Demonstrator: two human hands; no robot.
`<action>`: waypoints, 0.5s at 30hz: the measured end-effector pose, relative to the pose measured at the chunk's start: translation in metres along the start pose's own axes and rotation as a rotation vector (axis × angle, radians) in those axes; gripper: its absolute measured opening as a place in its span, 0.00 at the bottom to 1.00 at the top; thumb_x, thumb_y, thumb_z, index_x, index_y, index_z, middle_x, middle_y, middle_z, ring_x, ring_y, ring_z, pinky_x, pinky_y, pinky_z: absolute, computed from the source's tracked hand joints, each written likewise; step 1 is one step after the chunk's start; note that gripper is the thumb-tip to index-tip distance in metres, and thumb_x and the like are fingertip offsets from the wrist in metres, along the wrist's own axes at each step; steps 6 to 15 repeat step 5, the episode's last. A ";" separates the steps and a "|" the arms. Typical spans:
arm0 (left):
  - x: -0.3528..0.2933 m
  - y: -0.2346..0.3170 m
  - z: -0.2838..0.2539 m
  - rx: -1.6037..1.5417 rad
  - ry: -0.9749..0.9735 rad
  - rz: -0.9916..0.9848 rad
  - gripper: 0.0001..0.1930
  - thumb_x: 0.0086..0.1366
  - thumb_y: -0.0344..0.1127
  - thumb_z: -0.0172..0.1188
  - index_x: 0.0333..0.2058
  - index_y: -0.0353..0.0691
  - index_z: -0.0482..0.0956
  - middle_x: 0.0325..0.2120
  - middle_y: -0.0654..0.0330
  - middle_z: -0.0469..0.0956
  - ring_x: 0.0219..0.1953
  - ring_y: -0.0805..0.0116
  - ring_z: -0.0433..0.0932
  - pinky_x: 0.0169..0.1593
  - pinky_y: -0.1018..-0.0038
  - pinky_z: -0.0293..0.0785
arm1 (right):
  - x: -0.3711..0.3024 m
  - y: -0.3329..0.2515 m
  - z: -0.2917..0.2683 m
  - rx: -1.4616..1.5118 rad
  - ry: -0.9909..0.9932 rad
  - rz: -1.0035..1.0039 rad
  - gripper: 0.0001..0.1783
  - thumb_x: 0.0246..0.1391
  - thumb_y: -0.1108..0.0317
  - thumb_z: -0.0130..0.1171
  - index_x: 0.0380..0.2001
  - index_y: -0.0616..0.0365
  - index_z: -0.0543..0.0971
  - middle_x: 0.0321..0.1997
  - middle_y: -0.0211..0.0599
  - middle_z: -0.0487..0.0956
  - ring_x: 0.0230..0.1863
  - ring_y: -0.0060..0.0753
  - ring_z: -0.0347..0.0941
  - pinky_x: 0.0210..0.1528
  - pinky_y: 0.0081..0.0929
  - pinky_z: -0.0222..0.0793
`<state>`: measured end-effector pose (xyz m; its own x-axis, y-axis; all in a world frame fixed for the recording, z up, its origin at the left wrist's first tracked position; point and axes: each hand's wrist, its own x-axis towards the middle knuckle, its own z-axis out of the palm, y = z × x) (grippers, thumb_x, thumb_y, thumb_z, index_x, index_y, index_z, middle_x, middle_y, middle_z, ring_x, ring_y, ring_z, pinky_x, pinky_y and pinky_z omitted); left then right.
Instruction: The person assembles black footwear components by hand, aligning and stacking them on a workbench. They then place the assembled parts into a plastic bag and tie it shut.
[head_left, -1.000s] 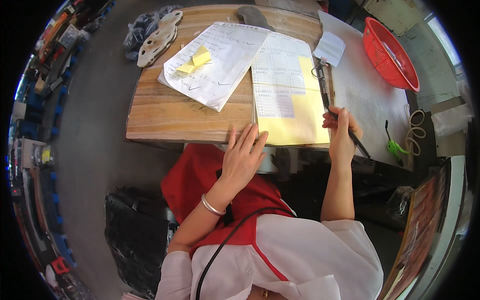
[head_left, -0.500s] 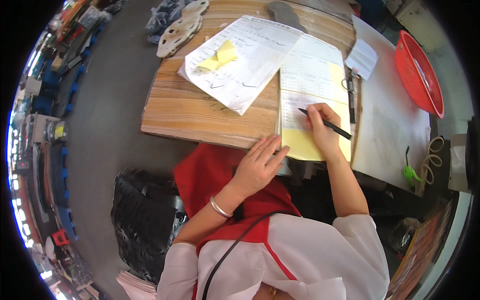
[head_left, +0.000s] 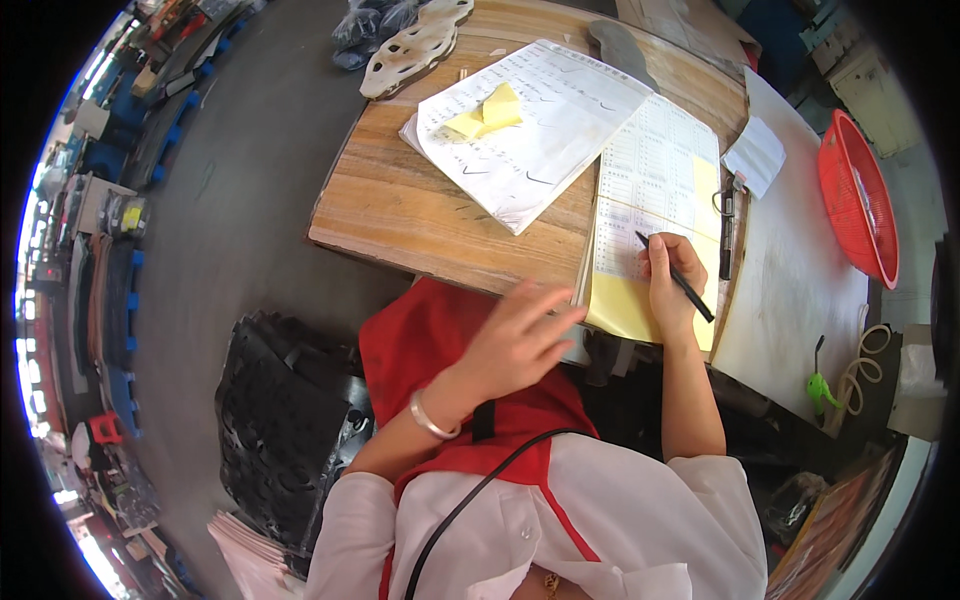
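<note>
In my right hand (head_left: 677,280) is a black pen (head_left: 690,293), its tip over the lower part of the printed sheet. That sheet lies on a yellow pad of forms (head_left: 628,300) near the front edge of the wooden table (head_left: 400,215). My left hand (head_left: 520,335), slightly blurred, has its fingers spread above the table edge beside the pad's lower left corner and holds nothing. Left of the pad lies a stack of white handwritten sheets (head_left: 555,165) with a crumpled yellow slip (head_left: 488,112) on it. A black clip (head_left: 727,230) lies along the pad's right side.
Pale cut-out soles (head_left: 415,50) and a grey insole-shaped piece (head_left: 622,52) lie at the far edge. A red plastic basket (head_left: 858,200) and a green-handled tool (head_left: 820,390) with a cord are on the right. Black sheet material (head_left: 280,430) stands at my left.
My left hand has lifted off the pad's lower left corner and blurred. The right hand still holds the pen on the sheet. The whole view has shifted, moving the table rightward and down.
</note>
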<state>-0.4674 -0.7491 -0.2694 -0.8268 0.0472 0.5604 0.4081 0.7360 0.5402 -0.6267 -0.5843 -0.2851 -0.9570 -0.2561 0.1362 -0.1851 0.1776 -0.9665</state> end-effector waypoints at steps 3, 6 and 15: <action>-0.007 0.011 -0.075 0.079 0.449 -0.193 0.20 0.54 0.30 0.65 0.47 0.34 0.75 0.44 0.50 0.75 0.48 0.51 0.74 0.56 0.56 0.67 | -0.009 -0.030 -0.006 0.055 0.053 -0.253 0.17 0.60 0.68 0.53 0.49 0.65 0.73 0.39 0.40 0.79 0.32 0.23 0.72 0.36 0.20 0.69; -0.016 0.025 -0.110 0.208 0.733 -0.217 0.23 0.62 0.41 0.57 0.45 0.23 0.72 0.48 0.40 0.71 0.50 0.46 0.72 0.52 0.54 0.72 | -0.021 -0.061 -0.021 0.289 0.051 -0.533 0.37 0.63 0.40 0.38 0.60 0.63 0.61 0.41 0.53 0.78 0.28 0.35 0.75 0.37 0.28 0.72; -0.016 0.025 -0.110 0.208 0.733 -0.217 0.23 0.62 0.41 0.57 0.45 0.23 0.72 0.48 0.40 0.71 0.50 0.46 0.72 0.52 0.54 0.72 | -0.021 -0.061 -0.021 0.289 0.051 -0.533 0.37 0.63 0.40 0.38 0.60 0.63 0.61 0.41 0.53 0.78 0.28 0.35 0.75 0.37 0.28 0.72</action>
